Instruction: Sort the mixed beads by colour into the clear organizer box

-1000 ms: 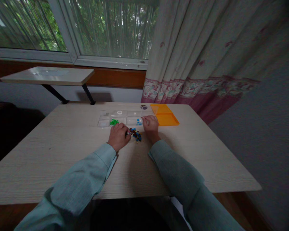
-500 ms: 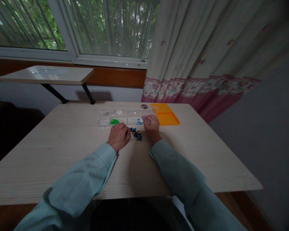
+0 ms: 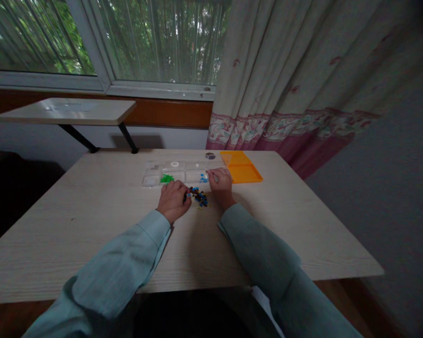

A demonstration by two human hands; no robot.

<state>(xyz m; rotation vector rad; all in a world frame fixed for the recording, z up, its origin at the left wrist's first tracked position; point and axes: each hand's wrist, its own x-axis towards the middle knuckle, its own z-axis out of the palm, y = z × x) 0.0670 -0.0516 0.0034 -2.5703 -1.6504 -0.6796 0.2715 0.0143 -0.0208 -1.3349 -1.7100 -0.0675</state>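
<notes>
left grip [image 3: 173, 199] curled beside pieces [image 3: 199, 197] | right grip [image 3: 221, 185] curled at tray [image 3: 150, 180]

dim | daylight from window [image 3: 165, 42] | soft shadow [image 3: 200, 249] on table [image 3: 74, 202] | wall [image 3: 384, 202] grainy

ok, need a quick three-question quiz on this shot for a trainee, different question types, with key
1. Fill in: The compartment of the clear box just beyond the left hand holds ____ pieces.

2. Multiple choice: Which hand is nearer the orange tray?
A) left
B) right
C) both equally near

3. True or false: The mixed pile of small pieces lies inside the orange tray.

Key:
1. Green: the green pieces sit there.
2. B: the right hand is close beside it.
3. False: the pile lies on the table, between the two hands.
</notes>
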